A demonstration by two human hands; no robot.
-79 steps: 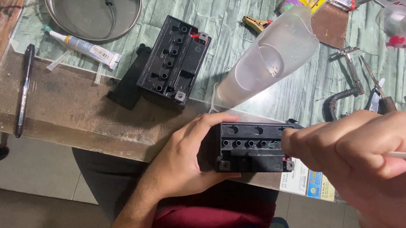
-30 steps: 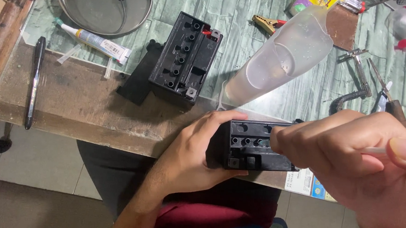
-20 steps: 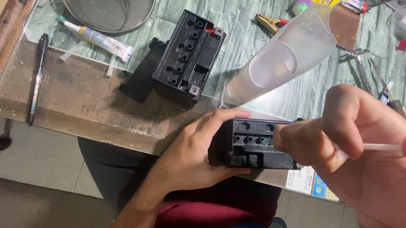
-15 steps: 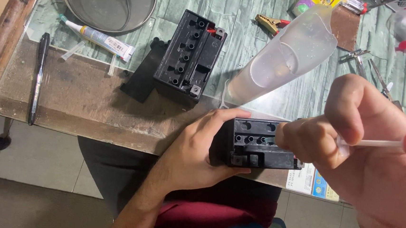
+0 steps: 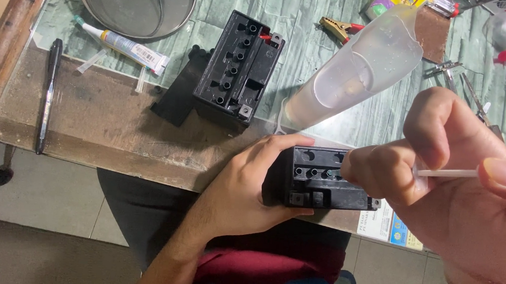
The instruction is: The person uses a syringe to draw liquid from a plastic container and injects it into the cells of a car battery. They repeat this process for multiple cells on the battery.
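Note:
My left hand grips the left side of a small black battery with several open cell holes on top, at the near table edge. My right hand holds a clear syringe over the battery's right end, fingers around the barrel and thumb on the white plunger, which is drawn out to the right. The syringe tip is hidden behind my fingers. A second black battery with open holes lies farther back on the table.
A tall clear plastic cup of liquid stands just behind the held battery. A glue tube, a round metal tray, a black pen, a crocodile clip and hand tools lie around.
My right thumb has moved away to the right, pulling the syringe plunger out. The left hand keeps its hold on the battery.

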